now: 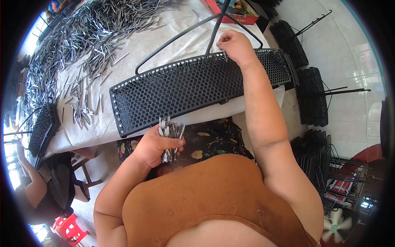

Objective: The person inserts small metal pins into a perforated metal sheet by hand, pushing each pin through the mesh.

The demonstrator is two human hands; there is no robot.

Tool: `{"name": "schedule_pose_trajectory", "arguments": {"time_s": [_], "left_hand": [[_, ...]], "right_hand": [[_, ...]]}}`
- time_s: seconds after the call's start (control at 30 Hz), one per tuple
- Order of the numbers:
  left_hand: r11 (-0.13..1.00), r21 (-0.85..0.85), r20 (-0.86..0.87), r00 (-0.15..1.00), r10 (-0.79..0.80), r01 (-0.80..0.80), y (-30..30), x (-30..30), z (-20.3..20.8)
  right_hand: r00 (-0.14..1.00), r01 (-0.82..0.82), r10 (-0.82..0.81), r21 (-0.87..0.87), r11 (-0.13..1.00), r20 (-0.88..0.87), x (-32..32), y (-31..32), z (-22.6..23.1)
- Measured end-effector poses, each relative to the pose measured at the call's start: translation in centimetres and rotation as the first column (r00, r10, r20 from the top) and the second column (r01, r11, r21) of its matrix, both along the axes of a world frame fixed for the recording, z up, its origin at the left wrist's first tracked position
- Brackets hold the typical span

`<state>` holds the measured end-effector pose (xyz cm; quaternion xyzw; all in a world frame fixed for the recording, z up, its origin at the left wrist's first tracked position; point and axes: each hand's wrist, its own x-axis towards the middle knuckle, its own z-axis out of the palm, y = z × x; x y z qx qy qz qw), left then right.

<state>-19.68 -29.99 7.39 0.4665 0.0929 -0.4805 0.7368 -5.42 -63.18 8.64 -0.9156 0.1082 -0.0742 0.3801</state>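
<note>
My left hand [154,145] is wrapped round a bundle of thin silvery metal strips [168,131], held upright in front of my body. A long, black, perforated rack [177,90] with rows of round holes lies across the table edge before me, its wire legs [181,40] pointing up and away. Over the rack's far right part, my right hand [238,47] pinches a slim metal strip [225,57], its lower end at the holes along the far edge. The fingers partly hide this strip.
A large heap of loose metal strips [98,33] covers the far left of the pale-covered table [135,51]. A red box [247,19] sits at the back. More black racks [312,96] stand on the right-hand floor. At left, another person's arm [31,177] is beside a similar rack [43,127].
</note>
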Motion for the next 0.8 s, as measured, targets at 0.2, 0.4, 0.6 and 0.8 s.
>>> {"name": "schedule_pose_trajectory", "arguments": {"time_s": [0.2, 0.4, 0.6, 0.8], "left_hand": [[1.000, -0.007, -0.028, 0.999, 0.021, -0.022, -0.1, 0.1, -0.3], [1.000, 0.002, -0.030, 0.999, 0.017, -0.017, -0.3, 0.0, -0.3], [1.000, -0.007, -0.010, 1.000, -0.001, 0.001, -0.6, -0.2, -0.1], [0.960, -0.145, 0.112, 0.960, 0.255, -0.238, -0.1, -1.3, 0.4]], "right_hand": [[0.910, 0.066, -0.159, 0.245, 0.967, 0.382, -4.3, 1.8, 0.0], [0.829, 0.045, -0.054, 0.030, 0.999, 0.556, -5.0, 2.9, -1.6], [0.834, 0.056, 0.131, -0.317, 0.947, 0.536, -5.4, 2.6, -1.6], [0.872, -0.253, 0.200, 0.060, 0.966, 0.446, -8.9, 9.3, 0.4]]}}
